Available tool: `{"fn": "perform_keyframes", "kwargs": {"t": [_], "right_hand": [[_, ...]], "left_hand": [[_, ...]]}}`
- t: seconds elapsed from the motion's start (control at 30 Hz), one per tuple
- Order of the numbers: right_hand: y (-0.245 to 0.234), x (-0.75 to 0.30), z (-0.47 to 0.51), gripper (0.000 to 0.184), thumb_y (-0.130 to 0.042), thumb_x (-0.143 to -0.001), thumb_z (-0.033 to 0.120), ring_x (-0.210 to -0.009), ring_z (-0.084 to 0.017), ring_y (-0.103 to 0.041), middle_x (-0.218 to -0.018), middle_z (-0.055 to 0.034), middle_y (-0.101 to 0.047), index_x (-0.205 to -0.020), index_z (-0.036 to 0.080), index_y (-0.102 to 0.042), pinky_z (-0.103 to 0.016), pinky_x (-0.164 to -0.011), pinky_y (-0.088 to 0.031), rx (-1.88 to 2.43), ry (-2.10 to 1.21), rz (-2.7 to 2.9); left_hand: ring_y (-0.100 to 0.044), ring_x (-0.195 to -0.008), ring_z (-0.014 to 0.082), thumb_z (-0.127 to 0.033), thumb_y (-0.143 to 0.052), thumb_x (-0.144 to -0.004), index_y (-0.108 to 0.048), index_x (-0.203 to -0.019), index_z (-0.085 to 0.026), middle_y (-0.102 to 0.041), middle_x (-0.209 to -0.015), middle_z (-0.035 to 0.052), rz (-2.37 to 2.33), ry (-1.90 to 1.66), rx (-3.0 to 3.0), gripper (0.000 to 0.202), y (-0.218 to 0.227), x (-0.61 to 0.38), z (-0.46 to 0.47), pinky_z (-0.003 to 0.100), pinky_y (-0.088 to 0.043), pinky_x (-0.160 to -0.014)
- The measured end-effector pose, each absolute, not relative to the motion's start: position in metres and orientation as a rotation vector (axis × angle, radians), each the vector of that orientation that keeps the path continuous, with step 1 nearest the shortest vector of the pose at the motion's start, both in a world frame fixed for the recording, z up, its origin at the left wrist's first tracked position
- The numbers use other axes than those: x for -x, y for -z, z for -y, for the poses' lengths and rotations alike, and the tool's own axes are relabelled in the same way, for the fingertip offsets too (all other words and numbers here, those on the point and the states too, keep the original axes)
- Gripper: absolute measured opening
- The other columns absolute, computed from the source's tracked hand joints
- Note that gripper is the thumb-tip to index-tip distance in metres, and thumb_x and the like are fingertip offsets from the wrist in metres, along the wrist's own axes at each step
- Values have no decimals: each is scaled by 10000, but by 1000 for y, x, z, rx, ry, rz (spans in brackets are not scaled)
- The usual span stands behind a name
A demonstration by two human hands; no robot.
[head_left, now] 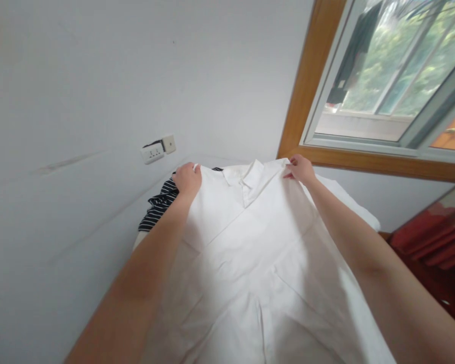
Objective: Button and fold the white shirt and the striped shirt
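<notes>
A white collared shirt (246, 253) is spread out in front of me, its collar (244, 177) at the far end and creases running across its body. My left hand (187, 179) is closed on the shirt's left shoulder. At the opposite shoulder, my right hand (300, 169) pinches the fabric between thumb and fingers. Dark cloth with white stripes (159, 206) lies bunched beside and partly beneath the shirt, next to my left hand. What the shirt rests on is mostly hidden.
A pale wall (98, 91) rises along the left and far side, with a wall socket (152, 152) above the striped cloth. To the right is a window with a wooden frame (382, 163). Red fabric (432, 235) hangs at the lower right.
</notes>
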State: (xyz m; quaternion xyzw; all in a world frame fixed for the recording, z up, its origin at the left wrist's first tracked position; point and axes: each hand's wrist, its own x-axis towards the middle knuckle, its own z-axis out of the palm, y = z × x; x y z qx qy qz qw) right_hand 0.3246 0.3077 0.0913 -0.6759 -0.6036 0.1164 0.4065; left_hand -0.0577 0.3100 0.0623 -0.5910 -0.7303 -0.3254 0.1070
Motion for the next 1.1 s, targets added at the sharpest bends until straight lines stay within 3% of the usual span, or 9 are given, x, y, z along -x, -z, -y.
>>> {"fn": "perform_keyframes", "kwargs": {"t": [0.3, 0.43, 0.57, 0.63, 0.73, 0.83, 0.97, 1.1], "right_hand": [[-88, -301, -347, 192, -529, -776, 174, -712, -157, -569, -784, -12, -593, -968, 187, -531, -294, -699, -462, 1405, -84, 1395], [-60, -293, -349, 195, -550, -752, 223, -816, -177, -575, -904, -51, -624, -943, 182, -544, -343, -790, -470, 1425, -236, 1443], [-33, -289, -332, 344, -543, -727, 213, -1019, -220, -572, -1147, -104, -612, -1069, 184, -562, -411, -917, -449, 1342, -264, 1622], [-23, -286, -311, 390, -541, -732, 205, -1115, -243, -540, -1215, -127, -591, -1120, 175, -573, -439, -988, -410, 1291, -172, 1748], [-8, -280, -261, 312, -477, -813, 207, -1190, -236, -518, -1183, -115, -626, -1083, 184, -632, -435, -1056, -364, 1179, -70, 2023], [13, -272, -200, 324, -419, -898, 255, -1239, -207, -502, -1204, -88, -637, -1121, 205, -648, -400, -1060, -377, 1109, -146, 2356], [32, -269, -142, 481, -383, -946, 455, -1376, -257, -328, -1466, -86, -404, -1374, 253, -472, -502, -1114, -260, 1289, -30, 2491], [35, -277, -122, 574, -336, -935, 560, -1405, -287, -256, -1519, -66, -299, -1438, 287, -371, -549, -1114, -224, 1441, 55, 2498]], "left_hand": [[-453, -1136, 272, -390, -322, -980, -535, -1195, -49, -560, -1188, 194, 2233, 1257, 1556, 456, -104, 70, -331, 502, -319, -885], [-457, -1137, 287, -443, -337, -968, -559, -1181, -40, -569, -1172, 207, 2317, 1209, 1620, 507, -89, 73, -325, 517, -323, -868], [-409, -1201, 332, -398, -361, -962, -479, -1266, -5, -510, -1242, 248, 2164, 1093, 1742, 511, -60, 67, -301, 533, -316, -918], [-374, -1245, 342, -376, -409, -941, -417, -1342, -47, -455, -1331, 237, 2027, 1025, 1833, 519, -45, 58, -282, 528, -302, -975], [-347, -1298, 320, -363, -452, -914, -395, -1390, -139, -402, -1427, 165, 1691, 822, 2154, 529, -21, 42, -243, 494, -264, -1065], [-395, -1291, 257, -381, -415, -931, -446, -1368, -190, -459, -1406, 107, 1366, 713, 2500, 479, 4, 31, -198, 435, -288, -1092], [-405, -1315, 219, -400, -357, -958, -500, -1337, -252, -477, -1413, 61, 1098, 547, 2814, 432, 26, 28, -156, 407, -300, -1105], [-352, -1363, 245, -440, -333, -961, -446, -1388, -250, -390, -1478, 74, 1135, 419, 2839, 480, 30, 31, -147, 444, -257, -1127]]}}
